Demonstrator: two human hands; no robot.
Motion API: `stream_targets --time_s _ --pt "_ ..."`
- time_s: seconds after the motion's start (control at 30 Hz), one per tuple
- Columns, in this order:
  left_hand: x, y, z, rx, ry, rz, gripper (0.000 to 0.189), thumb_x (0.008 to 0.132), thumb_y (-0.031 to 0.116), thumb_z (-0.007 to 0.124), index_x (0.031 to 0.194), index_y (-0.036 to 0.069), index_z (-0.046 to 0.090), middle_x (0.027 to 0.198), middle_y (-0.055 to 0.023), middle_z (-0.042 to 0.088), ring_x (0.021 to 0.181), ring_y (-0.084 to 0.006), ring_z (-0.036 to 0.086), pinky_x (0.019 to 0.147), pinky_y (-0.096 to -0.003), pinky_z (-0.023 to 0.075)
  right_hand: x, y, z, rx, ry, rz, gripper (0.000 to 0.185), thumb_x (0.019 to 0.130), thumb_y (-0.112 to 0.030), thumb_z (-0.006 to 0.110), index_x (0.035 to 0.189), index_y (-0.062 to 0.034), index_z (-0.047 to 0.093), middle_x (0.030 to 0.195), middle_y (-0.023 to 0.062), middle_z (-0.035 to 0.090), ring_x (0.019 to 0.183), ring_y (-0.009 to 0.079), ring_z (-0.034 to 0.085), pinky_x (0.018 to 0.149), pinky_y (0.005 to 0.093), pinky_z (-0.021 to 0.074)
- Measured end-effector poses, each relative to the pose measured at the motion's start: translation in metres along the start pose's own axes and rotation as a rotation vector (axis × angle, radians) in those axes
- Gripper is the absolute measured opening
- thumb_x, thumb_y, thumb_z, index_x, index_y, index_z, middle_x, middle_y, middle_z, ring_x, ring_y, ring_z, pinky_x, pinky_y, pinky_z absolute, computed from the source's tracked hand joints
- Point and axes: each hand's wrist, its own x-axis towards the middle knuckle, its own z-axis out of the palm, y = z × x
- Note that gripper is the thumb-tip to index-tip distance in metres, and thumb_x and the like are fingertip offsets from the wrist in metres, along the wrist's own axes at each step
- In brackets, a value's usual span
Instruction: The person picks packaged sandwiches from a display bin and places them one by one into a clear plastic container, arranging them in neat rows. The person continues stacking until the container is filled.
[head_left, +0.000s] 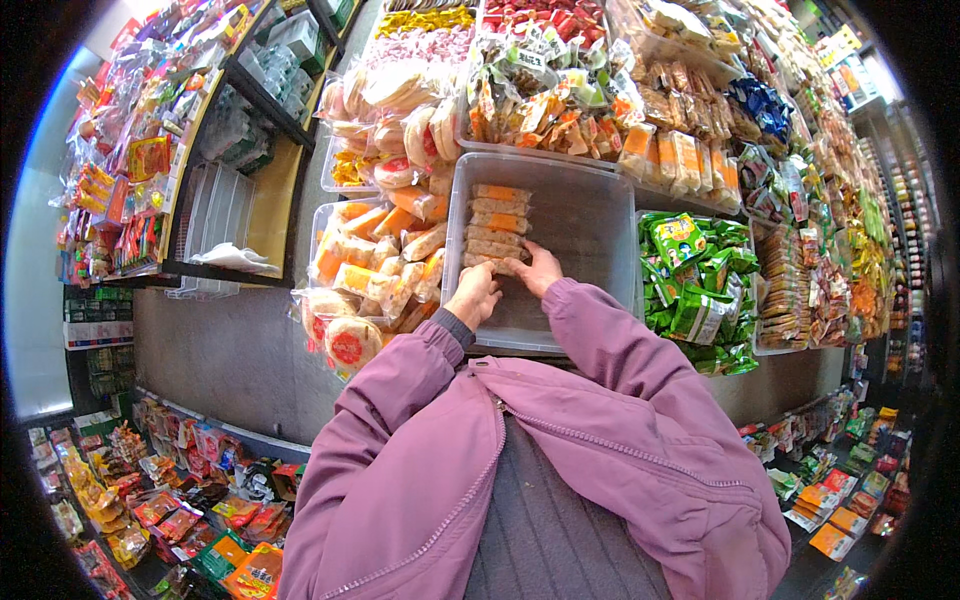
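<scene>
A clear plastic bin (577, 225) lies before me, with a row of wrapped snack bars (499, 222) lined up along its left side. The bars are pale and grainy, and some carry orange labels. My left hand (474, 294) reaches over the bin's near left part, its fingers on the left end of the nearest wrapped bar (484, 260). At that bar's right end, my right hand (541, 270) grips with thumb and fingers. My fingers partly hide this bar. The dark bottom of the bin shows to the right of the row.
Left of the bin, a tub holds loose orange-labelled bars (367, 277) and round flat cakes (352, 341). Green snack packets (697, 277) fill the bin on the right. Behind stand bins of wrapped sweets (547, 71). A dark-framed shelf (232, 274) rises at the left.
</scene>
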Motion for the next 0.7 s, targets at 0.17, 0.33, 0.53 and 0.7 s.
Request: stream_targets --time_s 0.17,0.33,0.53,0.7 --pt "-0.017 -0.004 0.008 0.078 -0.142 0.004 0.006 0.09 0.011 0.053 0.095 0.009 0.051 0.094 -0.0026 0.05 0.087 -0.0189 0.049 0.072 -0.0377 0.0387 -0.004 -0.013 0.013 0.112 0.274 0.08 0.079 0.074 -0.036 0.082 0.14 -0.0084 0.048 0.124 0.0233 0.063 0.115 0.0384 0.061 0.098 0.0425 0.0473" --pt "-0.013 0.008 0.006 -0.165 -0.225 -0.069 0.015 0.096 0.019 0.047 0.104 0.009 0.056 0.11 -0.0061 0.058 0.103 -0.0213 0.054 0.094 -0.0423 0.0397 -0.004 -0.006 0.009 0.16 0.218 -0.002 0.062 0.087 -0.031 0.073 0.139 -0.0067 0.05 0.126 0.0196 0.064 0.114 0.0289 0.063 0.096 0.0379 0.0493" --pt "0.004 0.012 0.001 -0.198 -0.215 -0.102 0.014 0.095 0.018 0.048 0.102 0.009 0.056 0.107 -0.0061 0.058 0.101 -0.0226 0.054 0.093 -0.0438 0.0401 -0.013 -0.007 0.004 0.166 0.342 0.059 0.038 0.088 -0.028 0.07 0.117 -0.0037 0.065 0.105 0.0145 0.072 0.097 0.0254 0.069 0.085 0.036 0.052" --pt "0.006 0.003 0.005 -0.031 -0.178 -0.048 0.011 0.095 0.018 0.048 0.099 0.01 0.055 0.101 -0.0055 0.055 0.093 -0.0224 0.052 0.082 -0.0417 0.0412 0.006 -0.013 0.0 -0.003 0.255 -0.021 0.032 0.086 -0.029 0.069 0.104 -0.0017 0.07 0.091 0.0144 0.073 0.085 0.0275 0.071 0.076 0.0364 0.0536"
